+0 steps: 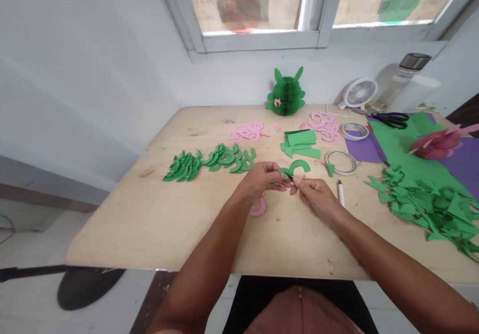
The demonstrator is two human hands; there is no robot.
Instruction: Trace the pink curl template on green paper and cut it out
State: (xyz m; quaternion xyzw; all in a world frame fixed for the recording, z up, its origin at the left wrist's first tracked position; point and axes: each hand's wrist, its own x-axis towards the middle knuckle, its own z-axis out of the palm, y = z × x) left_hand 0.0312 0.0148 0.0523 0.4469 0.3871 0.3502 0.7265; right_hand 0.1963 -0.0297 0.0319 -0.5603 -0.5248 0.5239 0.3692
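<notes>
Over the middle of the table my left hand [266,178] pinches a curved green paper cutout [300,165] at its left end. The fingertips of my right hand [316,194] are closed at the cutout's lower edge, close to my left fingers. A small dark spot shows between the two hands; whether it is a fold or a separate piece I cannot tell. Below my left wrist lies a curved pink paper piece [259,208], partly hidden. A white marker [341,193] with a dark tip lies just beyond my right hand.
Curved green cutouts [220,157] lie in overlapping heaps at left. Behind are pink cutouts [249,131], green strips [301,138] and a green honeycomb paper figure [289,97]. At right are tape rolls [354,131], black scissors [391,120], green scraps [430,201] and a small fan [359,93].
</notes>
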